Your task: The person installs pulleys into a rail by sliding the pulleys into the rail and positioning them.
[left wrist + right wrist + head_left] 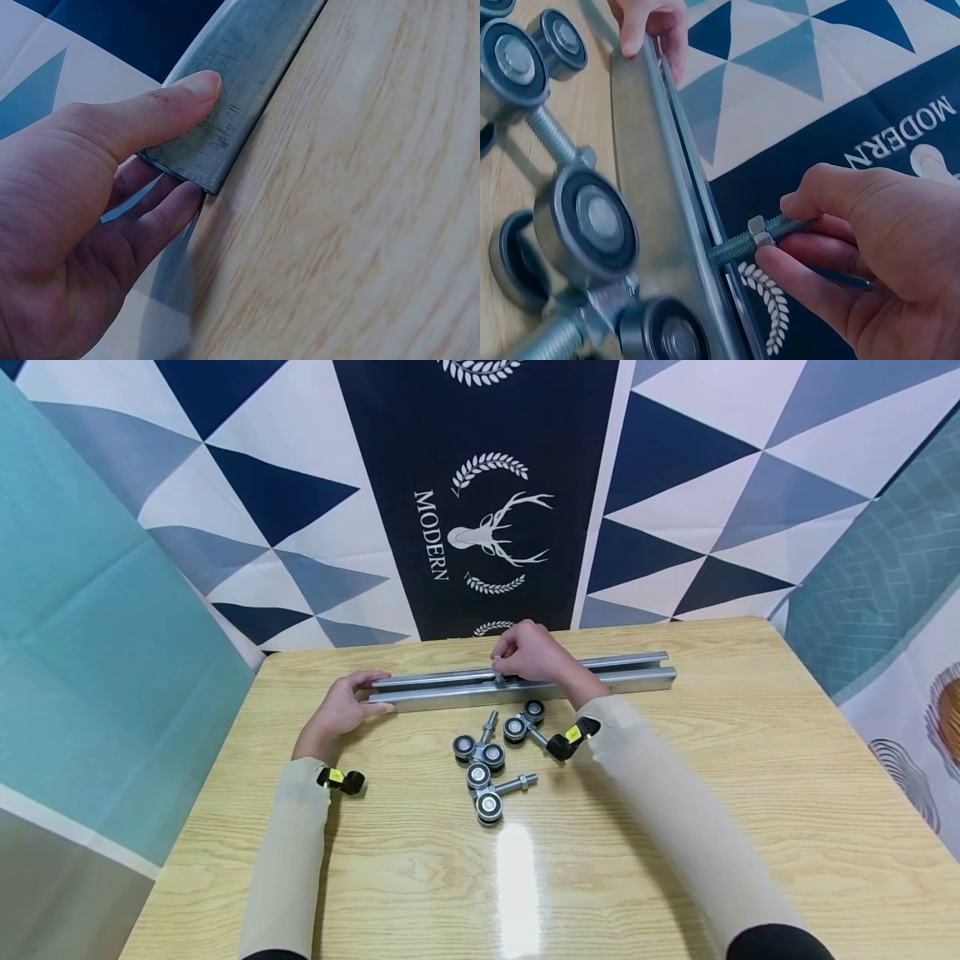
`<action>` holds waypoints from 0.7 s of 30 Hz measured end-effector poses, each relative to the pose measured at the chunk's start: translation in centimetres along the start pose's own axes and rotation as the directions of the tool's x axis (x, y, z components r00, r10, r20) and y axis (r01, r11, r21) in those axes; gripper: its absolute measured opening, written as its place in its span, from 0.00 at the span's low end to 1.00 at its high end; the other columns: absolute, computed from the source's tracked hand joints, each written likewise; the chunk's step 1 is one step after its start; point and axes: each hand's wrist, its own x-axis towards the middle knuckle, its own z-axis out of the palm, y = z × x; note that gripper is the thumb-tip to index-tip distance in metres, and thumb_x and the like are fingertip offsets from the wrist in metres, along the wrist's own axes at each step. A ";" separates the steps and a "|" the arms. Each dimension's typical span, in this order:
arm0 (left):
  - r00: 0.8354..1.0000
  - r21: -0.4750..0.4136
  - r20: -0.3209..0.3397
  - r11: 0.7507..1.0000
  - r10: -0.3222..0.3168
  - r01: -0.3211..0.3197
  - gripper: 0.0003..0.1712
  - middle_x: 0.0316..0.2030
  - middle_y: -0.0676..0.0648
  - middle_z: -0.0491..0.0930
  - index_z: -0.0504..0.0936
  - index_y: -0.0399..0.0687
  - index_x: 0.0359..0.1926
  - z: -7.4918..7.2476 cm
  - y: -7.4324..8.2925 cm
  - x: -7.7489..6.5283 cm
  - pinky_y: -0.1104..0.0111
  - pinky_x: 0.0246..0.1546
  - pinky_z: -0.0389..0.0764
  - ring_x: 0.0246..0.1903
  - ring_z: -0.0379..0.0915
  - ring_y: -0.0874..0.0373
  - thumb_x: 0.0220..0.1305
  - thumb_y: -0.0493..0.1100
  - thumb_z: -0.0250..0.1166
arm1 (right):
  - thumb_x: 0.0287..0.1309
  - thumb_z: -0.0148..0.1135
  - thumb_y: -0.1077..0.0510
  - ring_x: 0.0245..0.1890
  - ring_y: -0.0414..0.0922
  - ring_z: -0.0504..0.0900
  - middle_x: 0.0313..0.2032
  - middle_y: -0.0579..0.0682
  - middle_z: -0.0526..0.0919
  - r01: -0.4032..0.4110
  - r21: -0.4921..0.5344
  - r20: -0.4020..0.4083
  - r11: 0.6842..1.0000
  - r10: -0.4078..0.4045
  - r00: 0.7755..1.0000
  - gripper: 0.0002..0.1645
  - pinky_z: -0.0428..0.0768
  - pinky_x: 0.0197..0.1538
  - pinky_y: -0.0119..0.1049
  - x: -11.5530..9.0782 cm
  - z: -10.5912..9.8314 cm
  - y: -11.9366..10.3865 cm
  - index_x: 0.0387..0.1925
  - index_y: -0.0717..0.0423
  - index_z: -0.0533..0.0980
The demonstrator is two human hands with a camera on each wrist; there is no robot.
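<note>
A slotted metal rail (450, 697) lies across the far part of the table. My left hand (342, 705) grips its left end; in the left wrist view the thumb presses the near face (225, 97) and the other fingers curl behind the end. Above the slot, near the middle of the rail, my right hand (534, 652) pinches a threaded bolt (735, 249). A hex nut (760, 230) sits on that bolt right at the fingertips. The bolt's lower end goes into the slot, where whatever it joins is hidden.
Three roller trolleys with threaded bolts lie on the table in front of the rail: one near my right wrist (525, 720), one left of it (478, 750), one nearest me (489, 793). A patterned cloth (487, 593) hangs behind the table's far edge.
</note>
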 end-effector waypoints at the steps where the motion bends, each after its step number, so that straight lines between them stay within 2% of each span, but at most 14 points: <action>1: 1.000 -0.002 0.000 1.000 0.001 -0.001 0.38 0.62 0.39 0.76 0.76 0.48 0.65 0.0 0.0 0.0 0.48 0.61 0.73 0.58 0.73 0.43 0.53 0.47 0.78 | 0.52 0.67 0.63 0.30 0.44 0.78 0.29 0.51 0.87 -0.001 0.001 0.002 1.000 0.001 1.000 0.04 0.76 0.36 0.35 0.1 0.2 -0.2 0.30 0.57 0.86; 8: 1.000 -0.003 -0.004 1.000 0.009 -0.009 0.37 0.61 0.39 0.77 0.77 0.48 0.64 0.0 -0.1 0.0 0.48 0.60 0.74 0.57 0.74 0.43 0.53 0.47 0.78 | 0.50 0.67 0.64 0.28 0.43 0.77 0.26 0.49 0.85 0.022 0.004 0.010 1.000 -0.022 1.000 0.04 0.75 0.35 0.35 0.8 1.2 -1.4 0.27 0.56 0.86; 15: 1.000 0.008 -0.003 1.000 0.012 -0.012 0.37 0.61 0.39 0.77 0.77 0.48 0.64 0.0 0.1 0.0 0.48 0.61 0.73 0.57 0.74 0.43 0.53 0.47 0.78 | 0.51 0.66 0.66 0.28 0.44 0.77 0.26 0.50 0.85 0.060 0.020 0.011 0.998 -0.060 0.998 0.04 0.75 0.41 0.37 1.4 2.1 -2.3 0.27 0.58 0.86; 21: 1.000 0.010 -0.007 1.000 0.010 -0.010 0.37 0.61 0.39 0.77 0.77 0.48 0.64 0.0 0.1 0.0 0.48 0.61 0.73 0.57 0.74 0.43 0.53 0.46 0.77 | 0.50 0.65 0.66 0.26 0.43 0.76 0.25 0.48 0.83 0.053 0.038 0.022 0.998 -0.054 0.998 0.05 0.74 0.34 0.33 2.1 3.0 -3.2 0.26 0.57 0.86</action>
